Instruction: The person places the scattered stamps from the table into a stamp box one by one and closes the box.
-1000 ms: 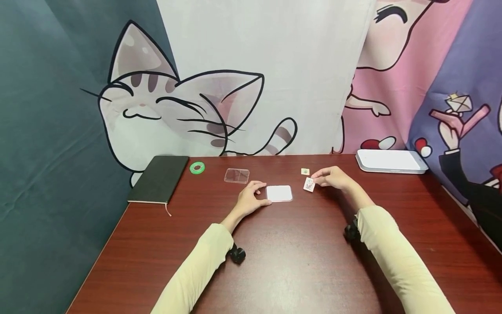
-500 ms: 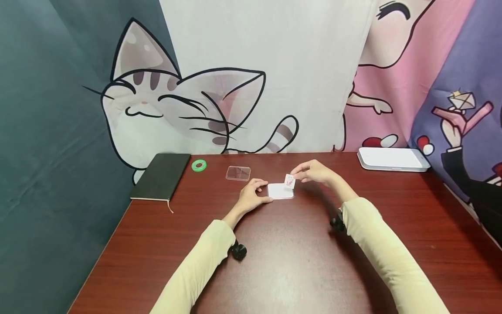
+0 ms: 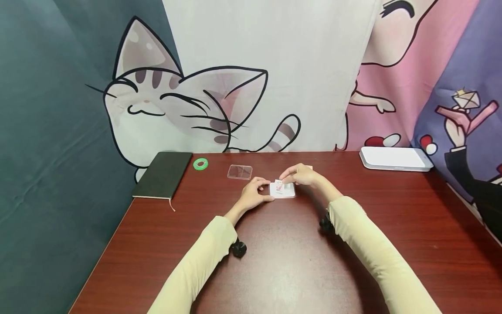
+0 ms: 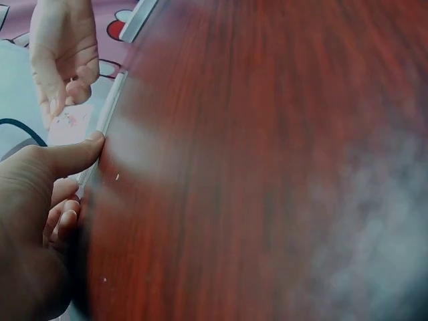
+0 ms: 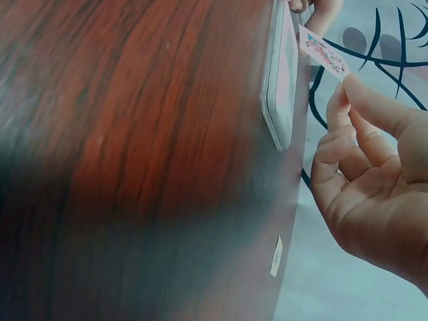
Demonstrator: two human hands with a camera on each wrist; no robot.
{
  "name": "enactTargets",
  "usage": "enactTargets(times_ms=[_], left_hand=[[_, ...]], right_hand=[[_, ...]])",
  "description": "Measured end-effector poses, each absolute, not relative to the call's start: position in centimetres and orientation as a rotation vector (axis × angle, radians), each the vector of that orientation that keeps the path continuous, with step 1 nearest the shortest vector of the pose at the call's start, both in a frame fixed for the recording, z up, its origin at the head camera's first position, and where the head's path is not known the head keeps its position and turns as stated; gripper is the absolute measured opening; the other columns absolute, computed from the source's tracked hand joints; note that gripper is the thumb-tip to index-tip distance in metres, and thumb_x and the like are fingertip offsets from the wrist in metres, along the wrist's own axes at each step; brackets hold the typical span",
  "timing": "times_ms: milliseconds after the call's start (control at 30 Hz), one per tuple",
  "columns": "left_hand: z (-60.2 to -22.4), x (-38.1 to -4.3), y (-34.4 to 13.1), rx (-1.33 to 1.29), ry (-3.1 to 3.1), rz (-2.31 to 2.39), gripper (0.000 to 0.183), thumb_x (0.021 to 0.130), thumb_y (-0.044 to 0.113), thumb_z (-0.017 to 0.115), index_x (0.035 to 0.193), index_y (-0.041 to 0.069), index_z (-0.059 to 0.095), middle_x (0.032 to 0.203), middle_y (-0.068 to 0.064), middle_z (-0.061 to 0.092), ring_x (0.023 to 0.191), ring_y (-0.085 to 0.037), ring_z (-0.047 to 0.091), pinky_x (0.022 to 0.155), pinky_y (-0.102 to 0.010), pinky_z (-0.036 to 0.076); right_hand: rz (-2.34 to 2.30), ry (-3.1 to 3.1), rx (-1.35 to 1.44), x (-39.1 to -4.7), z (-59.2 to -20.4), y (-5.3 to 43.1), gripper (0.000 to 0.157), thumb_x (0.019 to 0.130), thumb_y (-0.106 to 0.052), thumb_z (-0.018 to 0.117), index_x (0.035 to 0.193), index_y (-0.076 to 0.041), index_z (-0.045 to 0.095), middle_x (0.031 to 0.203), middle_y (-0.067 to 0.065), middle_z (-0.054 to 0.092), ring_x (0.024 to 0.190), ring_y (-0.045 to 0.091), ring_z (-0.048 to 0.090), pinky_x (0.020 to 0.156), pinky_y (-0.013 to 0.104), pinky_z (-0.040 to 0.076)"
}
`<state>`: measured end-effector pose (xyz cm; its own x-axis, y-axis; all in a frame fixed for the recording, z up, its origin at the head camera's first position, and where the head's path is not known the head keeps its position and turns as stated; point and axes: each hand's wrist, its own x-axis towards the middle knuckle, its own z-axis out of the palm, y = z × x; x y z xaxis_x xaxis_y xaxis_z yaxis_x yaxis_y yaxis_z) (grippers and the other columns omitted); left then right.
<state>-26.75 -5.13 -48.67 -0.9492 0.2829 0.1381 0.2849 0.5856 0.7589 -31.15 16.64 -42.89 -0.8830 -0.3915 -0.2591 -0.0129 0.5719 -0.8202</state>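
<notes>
A flat clear plastic case (image 3: 289,192) with a white fill lies on the table. My left hand (image 3: 251,194) holds its left end, thumb at the near edge and fingers at the far one. Between the thumb and forefinger of my right hand (image 3: 305,175) is a small white sticker (image 3: 279,187) with a coloured print, pinched by one corner. In the right wrist view the sticker (image 5: 324,53) stands tilted close over the case (image 5: 282,80). The left wrist view has the thumb (image 4: 83,154) pressed to the case's rim.
Behind the left hand lies a clear plastic lid (image 3: 240,172). Farther left are a green tape roll (image 3: 195,164) and a dark notebook (image 3: 162,175). A small pale square (image 5: 276,256) lies beyond the right hand. At the back right sits a white flat box (image 3: 396,158).
My right hand has carried the sticker leftward from beside the case to above it. The left hand keeps its place on the case. The view has shifted slightly.
</notes>
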Motion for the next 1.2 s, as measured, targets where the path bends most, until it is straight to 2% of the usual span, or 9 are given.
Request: enactTargets(times_ms=[200, 400, 500, 633, 700, 1200], left_hand=[[-48.5, -26.9, -5.0, -0.503, -2.81, -1.338, 0.052, 0.072, 0.021, 0.086, 0.12, 0.011, 0.069, 0.121, -0.005, 0.06, 0.094, -0.015, 0.054, 0.082, -0.024, 0.041], [-48.4, -26.9, -4.9, -0.52, -2.799, -1.35, 0.053, 0.072, 0.02, 0.086, 0.12, 0.009, 0.069, 0.12, -0.005, 0.06, 0.094, -0.015, 0.054, 0.082, -0.024, 0.04], [-48.4, -26.9, -4.9, -0.514, -2.8, -1.344, 0.052, 0.071, 0.021, 0.086, 0.119, 0.01, 0.069, 0.119, -0.005, 0.06, 0.094, -0.015, 0.054, 0.082, -0.024, 0.04], [-48.3, -26.9, -4.9, -0.512, -2.819, -1.313, 0.052, 0.072, 0.022, 0.086, 0.12, 0.01, 0.069, 0.118, -0.004, 0.06, 0.093, -0.014, 0.053, 0.081, -0.024, 0.04], [-48.2, -26.8, -4.9, -0.518, -2.834, -1.293, 0.053, 0.072, 0.022, 0.086, 0.12, 0.01, 0.068, 0.118, -0.004, 0.06, 0.093, -0.014, 0.053, 0.08, -0.024, 0.039], [-48.1, -26.8, -4.9, -0.519, -2.852, -1.268, 0.054, 0.072, 0.022, 0.086, 0.121, 0.01, 0.067, 0.117, -0.005, 0.06, 0.092, -0.014, 0.053, 0.08, -0.024, 0.04]], right_hand=[[-1.236, 2.384, -0.341, -31.3, -43.0, 16.1, 0.025, 0.084, -0.012, 0.071, 0.106, 0.0, 0.072, 0.084, -0.009, 0.067, 0.072, 0.009, 0.045, 0.06, 0.022, 0.034], [-1.22, 2.405, -0.35, -31.4, -43.3, 16.0, 0.023, 0.084, -0.01, 0.071, 0.104, 0.001, 0.073, 0.077, -0.01, 0.067, 0.061, 0.007, 0.039, 0.054, 0.021, 0.029], [-1.204, 2.43, -0.388, -31.4, -43.4, 15.9, 0.022, 0.084, -0.009, 0.07, 0.103, 0.002, 0.073, 0.078, -0.007, 0.071, 0.064, 0.004, 0.044, 0.059, 0.02, 0.034], [-1.161, 2.482, -0.45, -31.4, -43.7, 15.9, 0.02, 0.084, -0.009, 0.07, 0.101, 0.002, 0.073, 0.088, 0.004, 0.076, 0.077, 0.003, 0.056, 0.075, 0.02, 0.042], [-1.15, 2.498, -0.45, -31.4, -43.8, 15.9, 0.019, 0.084, -0.009, 0.07, 0.1, 0.001, 0.074, 0.092, 0.008, 0.076, 0.079, 0.003, 0.058, 0.079, 0.02, 0.043], [-1.182, 2.532, -0.462, -31.3, -44.9, 15.7, 0.02, 0.082, -0.007, 0.072, 0.098, 0.005, 0.073, 0.092, 0.016, 0.076, 0.072, 0.0, 0.059, 0.073, 0.019, 0.044]])
